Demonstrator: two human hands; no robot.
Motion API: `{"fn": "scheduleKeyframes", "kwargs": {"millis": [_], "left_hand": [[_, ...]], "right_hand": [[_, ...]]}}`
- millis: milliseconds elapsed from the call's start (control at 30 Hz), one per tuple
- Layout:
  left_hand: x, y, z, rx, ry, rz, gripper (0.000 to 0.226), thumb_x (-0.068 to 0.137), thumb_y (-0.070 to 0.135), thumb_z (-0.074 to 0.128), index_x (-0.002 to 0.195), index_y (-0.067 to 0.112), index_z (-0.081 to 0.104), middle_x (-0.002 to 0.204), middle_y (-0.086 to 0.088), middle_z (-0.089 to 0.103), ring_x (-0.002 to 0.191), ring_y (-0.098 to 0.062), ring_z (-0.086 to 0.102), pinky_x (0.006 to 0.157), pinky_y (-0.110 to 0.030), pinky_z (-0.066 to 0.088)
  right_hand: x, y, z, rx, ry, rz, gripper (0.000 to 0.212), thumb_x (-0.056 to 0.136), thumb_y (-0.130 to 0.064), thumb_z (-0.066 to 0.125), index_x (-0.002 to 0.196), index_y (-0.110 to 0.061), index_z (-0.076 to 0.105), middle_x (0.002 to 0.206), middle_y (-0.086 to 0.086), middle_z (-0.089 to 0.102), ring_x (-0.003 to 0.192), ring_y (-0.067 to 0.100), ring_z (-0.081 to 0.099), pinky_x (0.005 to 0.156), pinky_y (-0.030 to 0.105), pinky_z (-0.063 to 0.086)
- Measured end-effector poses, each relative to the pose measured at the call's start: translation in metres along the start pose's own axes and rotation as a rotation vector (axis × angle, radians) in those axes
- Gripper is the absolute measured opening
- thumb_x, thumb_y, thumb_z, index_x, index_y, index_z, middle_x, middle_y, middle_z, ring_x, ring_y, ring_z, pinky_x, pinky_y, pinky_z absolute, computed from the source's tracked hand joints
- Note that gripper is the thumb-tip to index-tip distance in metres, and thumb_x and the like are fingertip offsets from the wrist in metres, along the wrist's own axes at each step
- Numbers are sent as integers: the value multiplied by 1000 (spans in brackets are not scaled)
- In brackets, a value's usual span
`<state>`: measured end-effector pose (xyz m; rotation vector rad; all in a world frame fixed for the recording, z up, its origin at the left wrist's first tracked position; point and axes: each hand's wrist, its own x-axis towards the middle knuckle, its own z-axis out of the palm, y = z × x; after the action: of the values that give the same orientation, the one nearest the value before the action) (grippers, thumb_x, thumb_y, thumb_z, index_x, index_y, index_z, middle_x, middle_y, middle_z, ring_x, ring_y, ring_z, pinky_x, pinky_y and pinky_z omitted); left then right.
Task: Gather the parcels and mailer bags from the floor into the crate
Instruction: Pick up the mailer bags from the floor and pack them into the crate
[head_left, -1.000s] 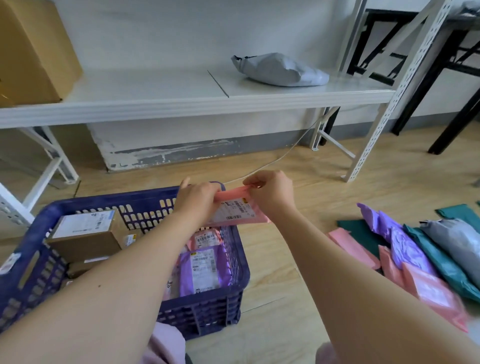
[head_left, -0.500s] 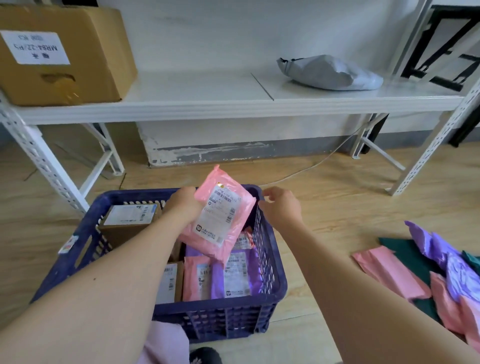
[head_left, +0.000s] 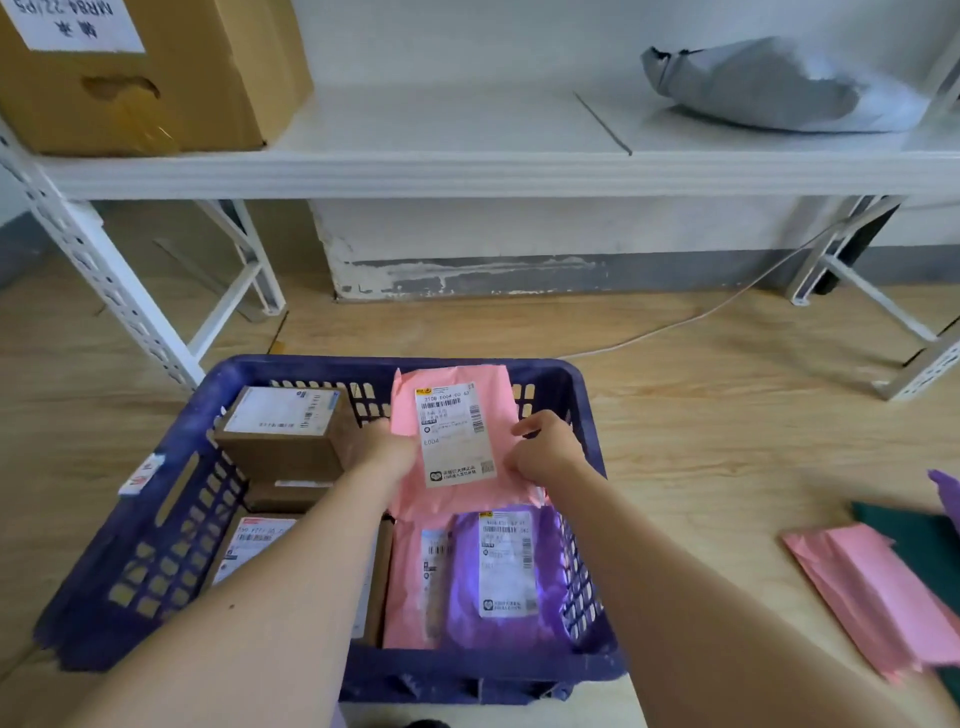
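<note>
A dark blue plastic crate (head_left: 156, 499) stands on the wooden floor in front of me. Inside it a pink mailer bag (head_left: 452, 395) with a white label leans against the far wall. My left hand (head_left: 387, 447) grips its left edge and my right hand (head_left: 545, 449) pinches its right edge. Below it lie a purple mailer bag (head_left: 506, 582) and another pink mailer (head_left: 415, 582). Cardboard parcels (head_left: 283, 431) fill the crate's left half. On the floor at the right lie a pink mailer (head_left: 872, 587), a green one (head_left: 919, 535) and a purple corner (head_left: 948, 493).
A white metal shelf (head_left: 467, 156) runs across the back, its legs standing on the floor left and right of the crate. A large cardboard box (head_left: 156, 78) and a grey mailer bag (head_left: 779, 88) rest on it. A thin white cable (head_left: 675, 322) crosses the floor.
The pink mailer has come down from above the crate's rim into the crate, against its far wall. My right hand, free half a second ago, now pinches its right edge.
</note>
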<state>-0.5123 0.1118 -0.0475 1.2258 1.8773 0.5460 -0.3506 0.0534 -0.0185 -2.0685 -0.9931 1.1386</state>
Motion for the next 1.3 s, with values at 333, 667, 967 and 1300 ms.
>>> {"fn": "scheduleKeyframes", "kwargs": {"millis": [333,667,967,1300], "left_hand": [[44,-50,47,313,-71,11,42,80,5,64,119,6,48,118,-12,60,108,-31,60,86,-35,50],[74,-81,58,460,-120,78,78,80,4,67,143,17,22,126,-9,57,109,-28,60,85,-37,53],[69,-91,54,671,-67,354,80,81,-2,62,146,20,23,132,-9,43,121,-25,46,93,-32,46],[46,-93,46,1049,-301,496,94,63,77,60,138,27,36,131,-2,39,124,-21,38,103,-36,29]], "right_hand": [[58,43,57,-197,-47,93,31,86,-1,56,115,-13,53,101,-6,54,101,19,56,89,28,48],[85,63,95,-325,-100,147,44,91,-1,48,133,-10,36,75,-4,48,62,10,52,45,19,39],[88,70,116,-569,-194,-5,35,92,-19,51,126,-17,46,110,7,64,95,25,65,79,38,57],[89,78,105,-743,-414,-77,100,72,-22,80,146,-40,15,117,8,64,100,24,62,69,29,49]]}}
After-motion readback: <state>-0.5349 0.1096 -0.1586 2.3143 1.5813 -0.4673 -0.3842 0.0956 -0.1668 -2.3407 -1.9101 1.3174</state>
